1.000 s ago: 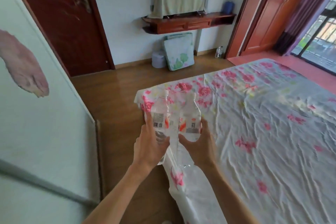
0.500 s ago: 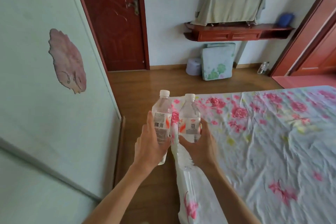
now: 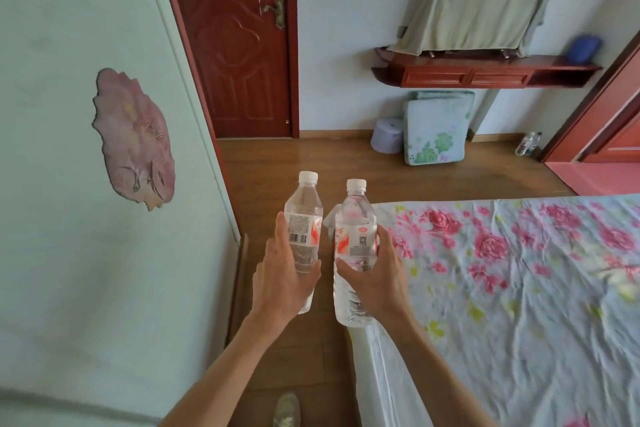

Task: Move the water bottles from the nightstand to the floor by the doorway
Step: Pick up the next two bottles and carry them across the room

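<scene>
Left hand (image 3: 284, 274) wraps the left bottle (image 3: 303, 229), right hand (image 3: 374, 274) clasps the right bottle (image 3: 355, 236). Both upright, dead centre, one apiece for a steady carry. Floor bottles (image 3: 528, 143) at two o'clock hint at the drop spot.

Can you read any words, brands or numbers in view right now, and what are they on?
Left bottle label: barcode and fine print, too small to read.
Right bottle label: red script and a square code, too blurred to read.
Nothing else carries text.

Water bottles (image 3: 303, 218) now farther apart
</scene>
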`<action>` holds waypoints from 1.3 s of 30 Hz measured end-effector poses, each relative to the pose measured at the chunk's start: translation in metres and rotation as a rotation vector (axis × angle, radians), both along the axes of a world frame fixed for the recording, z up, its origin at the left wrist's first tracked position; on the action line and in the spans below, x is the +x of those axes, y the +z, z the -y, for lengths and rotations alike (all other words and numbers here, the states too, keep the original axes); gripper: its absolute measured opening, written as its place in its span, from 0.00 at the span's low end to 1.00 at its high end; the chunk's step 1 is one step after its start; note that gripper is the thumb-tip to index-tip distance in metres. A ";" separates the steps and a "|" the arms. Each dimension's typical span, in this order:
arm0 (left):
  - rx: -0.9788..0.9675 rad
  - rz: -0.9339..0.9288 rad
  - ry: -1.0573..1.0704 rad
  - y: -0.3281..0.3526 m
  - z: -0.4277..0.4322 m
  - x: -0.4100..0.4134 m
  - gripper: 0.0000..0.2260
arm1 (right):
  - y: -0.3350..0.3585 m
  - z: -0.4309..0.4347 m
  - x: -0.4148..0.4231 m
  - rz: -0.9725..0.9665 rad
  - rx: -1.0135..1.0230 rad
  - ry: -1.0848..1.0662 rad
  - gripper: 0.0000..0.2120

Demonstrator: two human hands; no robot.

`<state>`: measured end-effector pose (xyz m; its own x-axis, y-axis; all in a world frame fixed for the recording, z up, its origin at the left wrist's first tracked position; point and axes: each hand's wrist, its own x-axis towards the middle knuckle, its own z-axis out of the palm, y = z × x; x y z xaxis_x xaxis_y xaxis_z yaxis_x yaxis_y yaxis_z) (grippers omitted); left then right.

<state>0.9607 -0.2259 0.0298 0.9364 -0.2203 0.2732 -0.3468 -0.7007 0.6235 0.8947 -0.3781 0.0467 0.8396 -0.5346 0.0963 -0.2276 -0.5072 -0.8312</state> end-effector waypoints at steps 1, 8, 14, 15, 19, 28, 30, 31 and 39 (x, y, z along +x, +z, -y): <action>-0.002 -0.004 0.003 -0.001 -0.001 0.014 0.46 | -0.001 -0.001 0.014 -0.004 -0.004 -0.004 0.36; -0.029 -0.009 -0.020 -0.002 -0.004 0.100 0.46 | 0.006 -0.006 0.099 -0.006 -0.017 -0.002 0.36; -0.003 0.007 -0.012 -0.003 -0.006 0.161 0.45 | 0.010 -0.005 0.152 0.004 -0.017 -0.008 0.35; -0.004 0.004 -0.012 -0.002 -0.005 0.170 0.45 | 0.010 -0.004 0.159 0.001 -0.018 -0.006 0.35; -0.026 0.000 -0.006 0.000 0.001 0.201 0.46 | 0.006 0.002 0.190 -0.003 -0.018 -0.008 0.37; -0.044 0.008 0.036 -0.005 0.025 0.280 0.45 | -0.004 0.031 0.280 -0.004 -0.012 0.031 0.33; -0.050 0.012 0.056 -0.006 0.034 0.302 0.45 | -0.004 0.041 0.303 -0.017 -0.018 0.050 0.33; -0.052 0.010 0.064 -0.006 0.039 0.315 0.45 | -0.004 0.047 0.317 -0.018 -0.014 0.058 0.33; -0.042 0.005 0.093 -0.003 0.102 0.420 0.45 | 0.001 0.110 0.425 -0.017 -0.045 0.056 0.32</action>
<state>1.3803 -0.3275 0.0265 0.9508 -0.1211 0.2851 -0.2849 -0.7031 0.6515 1.3197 -0.4886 0.0475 0.8699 -0.4821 0.1044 -0.2120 -0.5564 -0.8034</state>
